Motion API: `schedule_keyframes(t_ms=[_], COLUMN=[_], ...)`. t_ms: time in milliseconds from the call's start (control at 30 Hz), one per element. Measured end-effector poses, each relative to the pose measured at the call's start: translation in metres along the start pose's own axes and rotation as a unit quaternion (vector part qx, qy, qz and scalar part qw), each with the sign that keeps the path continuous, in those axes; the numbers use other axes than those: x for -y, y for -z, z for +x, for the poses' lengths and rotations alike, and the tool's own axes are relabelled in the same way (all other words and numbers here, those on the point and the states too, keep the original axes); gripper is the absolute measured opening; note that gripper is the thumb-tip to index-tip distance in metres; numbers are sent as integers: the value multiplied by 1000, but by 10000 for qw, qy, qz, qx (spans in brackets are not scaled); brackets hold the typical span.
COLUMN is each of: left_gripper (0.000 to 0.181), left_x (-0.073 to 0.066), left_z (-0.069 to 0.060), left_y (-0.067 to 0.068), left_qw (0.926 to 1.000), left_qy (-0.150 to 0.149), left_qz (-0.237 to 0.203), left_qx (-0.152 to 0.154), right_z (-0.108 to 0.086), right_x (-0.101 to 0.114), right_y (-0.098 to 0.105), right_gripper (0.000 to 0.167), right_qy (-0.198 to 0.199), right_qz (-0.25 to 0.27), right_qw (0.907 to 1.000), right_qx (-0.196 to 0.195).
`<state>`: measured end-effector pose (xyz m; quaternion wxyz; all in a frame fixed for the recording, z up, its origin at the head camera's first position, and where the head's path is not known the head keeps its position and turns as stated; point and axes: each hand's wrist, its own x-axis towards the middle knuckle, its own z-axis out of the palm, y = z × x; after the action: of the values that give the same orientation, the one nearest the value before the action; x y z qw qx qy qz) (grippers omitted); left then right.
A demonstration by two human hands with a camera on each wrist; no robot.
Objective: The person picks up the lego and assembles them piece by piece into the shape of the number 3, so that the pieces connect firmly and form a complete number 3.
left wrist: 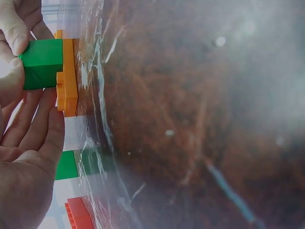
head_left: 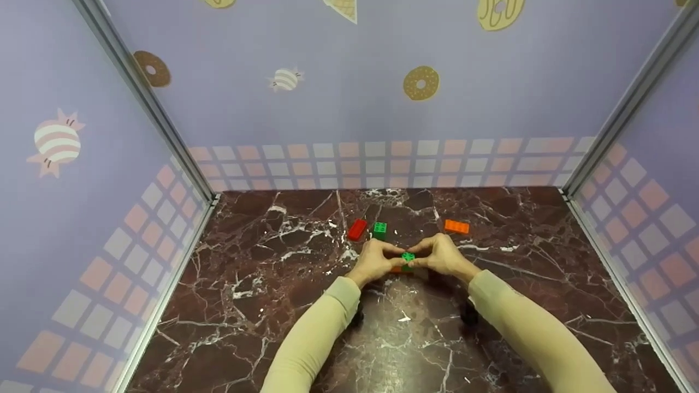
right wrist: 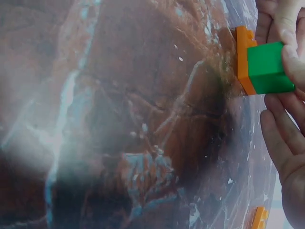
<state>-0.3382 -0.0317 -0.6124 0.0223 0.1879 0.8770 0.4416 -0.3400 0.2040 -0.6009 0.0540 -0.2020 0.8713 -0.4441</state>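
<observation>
Both hands meet over a green toy building block (head_left: pixel 408 256) near the middle of the tabletop. This block stands upright on a flat orange building brick (left wrist: pixel 70 98), towards the brick's right end, and some orange studs show beside it. From the left side, my left hand (head_left: pixel 374 262) pinches the green block with thumb and fingers. My right hand (head_left: pixel 443 255) pinches the same block from the right. In the right wrist view the green block (right wrist: pixel 269 67) appears flush against the orange brick (right wrist: pixel 243 59), which rests on the table.
Behind the left hand stand another green block (head_left: pixel 380 228) and a red brick (head_left: pixel 357 230). A second orange brick (head_left: pixel 457 226) lies behind the right hand. Patterned walls enclose the dark marbled table (head_left: pixel 262 322) at the back and both sides.
</observation>
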Motion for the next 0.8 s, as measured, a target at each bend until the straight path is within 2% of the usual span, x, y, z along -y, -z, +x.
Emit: schedule_keyframes(t_ms=[267, 567, 800], left_gripper=[25, 26, 25], left_x=[-7, -10, -14], left_z=[-4, -7, -6], left_y=[2, 1, 7], left_qw=[10000, 9990, 9989], left_qy=[-11, -371, -296], left_qz=[20, 252, 370], left_qx=[23, -27, 31], right_z=[2, 2, 1], right_x=[-1, -4, -4], right_y=[0, -1, -1], right_gripper=[33, 33, 33], right_qy=[216, 244, 227], right_qz=[-37, 7, 17], right_qw=[9997, 9997, 9997], right_qx=[-82, -80, -63])
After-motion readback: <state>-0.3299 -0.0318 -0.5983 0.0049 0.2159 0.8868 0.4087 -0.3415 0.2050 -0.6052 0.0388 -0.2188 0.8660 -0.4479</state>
